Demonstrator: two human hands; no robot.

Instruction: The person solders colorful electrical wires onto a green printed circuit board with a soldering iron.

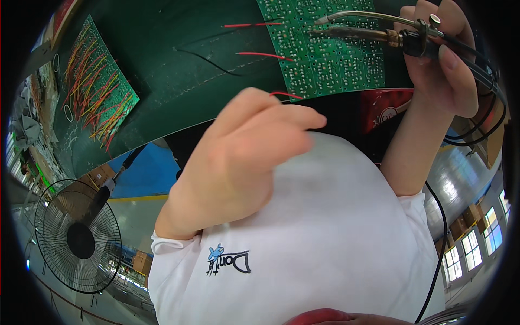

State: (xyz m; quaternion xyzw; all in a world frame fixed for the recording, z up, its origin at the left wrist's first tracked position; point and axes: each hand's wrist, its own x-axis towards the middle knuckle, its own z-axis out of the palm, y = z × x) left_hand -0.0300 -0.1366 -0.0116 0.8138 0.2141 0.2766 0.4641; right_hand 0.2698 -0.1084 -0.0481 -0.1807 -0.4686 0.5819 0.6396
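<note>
While right fingers (449, 58) grip soldering iron (387, 37), board (336, 65) lies beyond left fingers (303, 115), grasp unclear.

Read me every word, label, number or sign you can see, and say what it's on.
White shirt: dark lettering beside a small blue figure; I won't copy the wording.
Red item, right of centre: white lettering, likewise not copied.
Green circuit board under the soldering iron: any markings too small to read.
</note>
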